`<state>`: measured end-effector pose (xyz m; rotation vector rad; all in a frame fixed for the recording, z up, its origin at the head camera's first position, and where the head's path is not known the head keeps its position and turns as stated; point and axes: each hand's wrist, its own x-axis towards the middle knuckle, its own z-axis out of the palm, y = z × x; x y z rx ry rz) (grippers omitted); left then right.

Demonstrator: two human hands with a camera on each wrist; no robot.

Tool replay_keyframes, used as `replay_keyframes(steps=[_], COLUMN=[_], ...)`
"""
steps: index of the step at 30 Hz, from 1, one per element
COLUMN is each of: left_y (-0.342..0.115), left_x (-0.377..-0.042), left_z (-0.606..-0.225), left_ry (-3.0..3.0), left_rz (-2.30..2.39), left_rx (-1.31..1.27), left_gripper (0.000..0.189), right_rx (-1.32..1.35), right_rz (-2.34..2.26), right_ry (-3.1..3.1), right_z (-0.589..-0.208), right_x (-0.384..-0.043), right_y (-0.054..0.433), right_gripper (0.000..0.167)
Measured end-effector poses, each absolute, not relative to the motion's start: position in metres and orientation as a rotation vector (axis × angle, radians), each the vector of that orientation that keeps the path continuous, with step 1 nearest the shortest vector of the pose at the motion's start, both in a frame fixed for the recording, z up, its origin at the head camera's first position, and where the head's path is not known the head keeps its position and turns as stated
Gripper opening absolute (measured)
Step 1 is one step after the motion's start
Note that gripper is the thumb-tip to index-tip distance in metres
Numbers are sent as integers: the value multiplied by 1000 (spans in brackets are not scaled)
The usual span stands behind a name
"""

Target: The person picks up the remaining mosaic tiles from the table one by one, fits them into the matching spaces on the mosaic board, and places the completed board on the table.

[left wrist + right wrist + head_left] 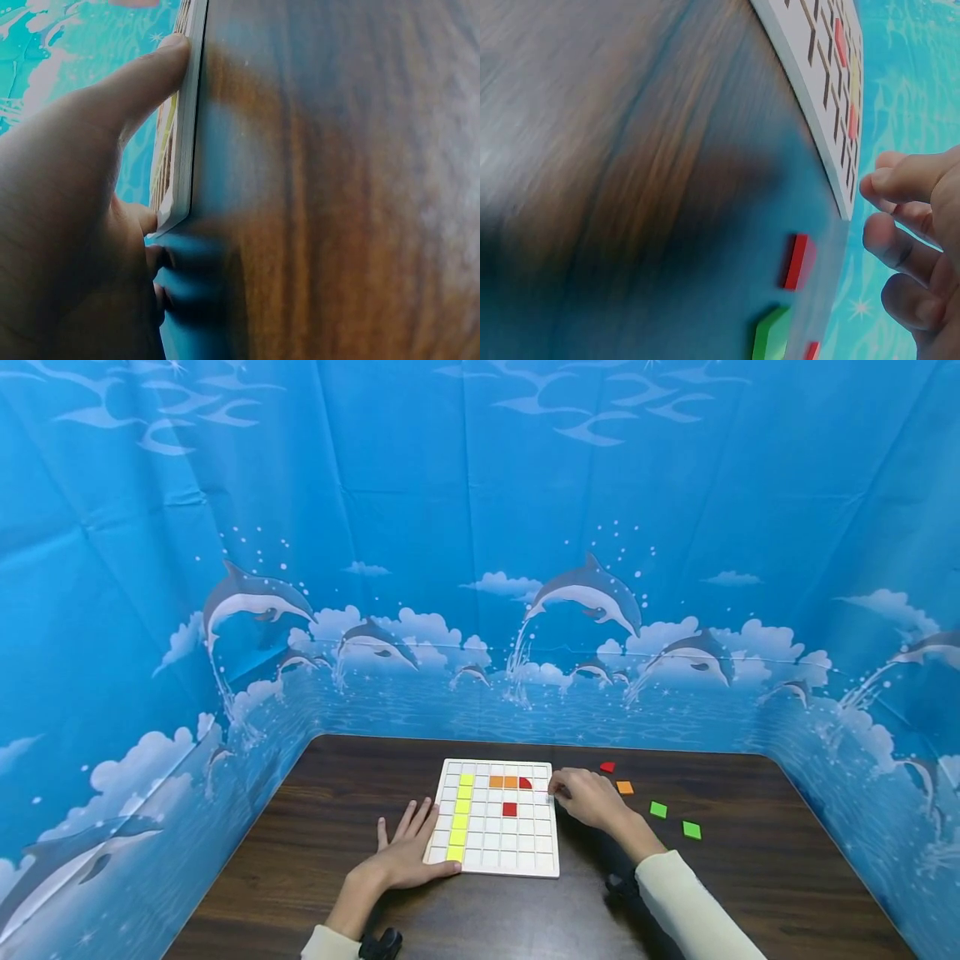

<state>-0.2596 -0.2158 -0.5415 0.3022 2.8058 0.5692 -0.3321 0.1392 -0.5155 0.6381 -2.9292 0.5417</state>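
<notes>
A white square grid board [519,863] lies on the table. Along its left part runs a column of yellow square tiles [461,814]. Two orange tiles [503,782] and a red rounded tile [525,783] sit in an upper row, with a red square tile [510,809] lower down. My left hand [405,858] rests at the board's near left corner, fingers spread along the left side and thumb [154,75] against the near edge. Over the board's upper right edge, my right hand [588,797] has thumb and index fingertips [879,180] close together; I cannot tell whether they pinch a tile.
Right of the board lie a red rounded tile [607,767], an orange tile [625,787] and two green tiles [658,810]. The dark wooden table [585,918] is bordered by a blue dolphin-print curtain [465,702] behind and at both sides.
</notes>
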Motion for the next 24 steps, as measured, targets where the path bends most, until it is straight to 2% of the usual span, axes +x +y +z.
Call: replay_keyframes(steps=[24], left_y=[-214], left_x=[-259], left_z=[-538], left_ry=[2803], left_rz=[570], left_rx=[316], left_gripper=[117], right_rx=[506], right_rz=[613], right_ry=[-2881], right_z=[-525], right_x=[-324], right_y=[230], right_gripper=[9])
